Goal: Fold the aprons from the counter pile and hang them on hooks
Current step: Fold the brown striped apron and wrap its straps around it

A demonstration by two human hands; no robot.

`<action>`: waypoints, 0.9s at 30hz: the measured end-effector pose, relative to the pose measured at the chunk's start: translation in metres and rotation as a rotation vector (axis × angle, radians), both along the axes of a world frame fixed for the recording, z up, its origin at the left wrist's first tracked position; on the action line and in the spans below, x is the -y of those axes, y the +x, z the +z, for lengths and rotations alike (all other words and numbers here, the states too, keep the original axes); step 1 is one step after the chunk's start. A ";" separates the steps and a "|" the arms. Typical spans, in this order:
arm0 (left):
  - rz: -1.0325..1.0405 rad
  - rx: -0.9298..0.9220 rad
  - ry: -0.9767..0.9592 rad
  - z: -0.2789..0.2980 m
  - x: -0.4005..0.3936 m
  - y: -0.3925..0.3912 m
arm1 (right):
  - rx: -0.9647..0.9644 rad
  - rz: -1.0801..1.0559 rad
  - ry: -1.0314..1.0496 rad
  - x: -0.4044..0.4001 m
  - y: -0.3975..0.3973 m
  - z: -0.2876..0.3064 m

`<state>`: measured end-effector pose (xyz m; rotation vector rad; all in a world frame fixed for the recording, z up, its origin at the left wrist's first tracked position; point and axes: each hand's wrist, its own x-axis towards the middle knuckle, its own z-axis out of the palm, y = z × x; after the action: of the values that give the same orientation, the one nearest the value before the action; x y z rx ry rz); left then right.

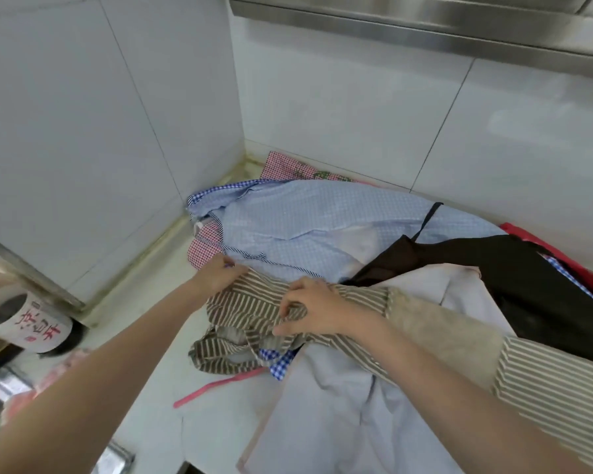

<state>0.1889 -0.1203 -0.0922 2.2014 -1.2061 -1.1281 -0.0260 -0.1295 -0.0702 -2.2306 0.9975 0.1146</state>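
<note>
So this looks like the very start of the fold step: both hands are on the brown-and-cream striped apron [254, 299] that sits on top of the counter pile [322, 220], and nothing is folded or hung yet as far as I can tell. The left hand [218, 271] has its fingers curled onto the far corner of the striped cloth, up at about 11 o'clock from the middle of that apron, right where it meets the light blue checked apron [305, 217]. The right hand [314, 307] is pinching a bunched fold of the same striped fabric near its center, thumb and fingers closed on it. The pile itself fills the counter corner from roughly 12 to 3 o'clock of the hands: a red checked piece [288, 165] peeking out at the back, a dark brown apron [493, 265] off at 3 o'clock, a pale lilac one [339, 405] at 5 o'clock, plus a pink strap [216, 388] trailing at 7 o'clock. My guess for the next move: lift the striped one free of the others, shake it flat and untangle the ties before any folding. No hooks in view, so where it gets hung is anybody's guess. Only writing I can spot is red characters on a white container [24, 323] at 9 o'clock, too blurry and tilted to read properly.
</note>
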 end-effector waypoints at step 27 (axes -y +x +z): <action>-0.768 0.138 0.453 -0.013 -0.079 0.048 | 0.001 -0.164 0.112 0.030 0.101 0.008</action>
<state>0.2372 -0.0414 -0.1054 2.1870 -2.1402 -1.6881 0.0750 -0.1591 -0.0623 -2.0391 1.1407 0.0939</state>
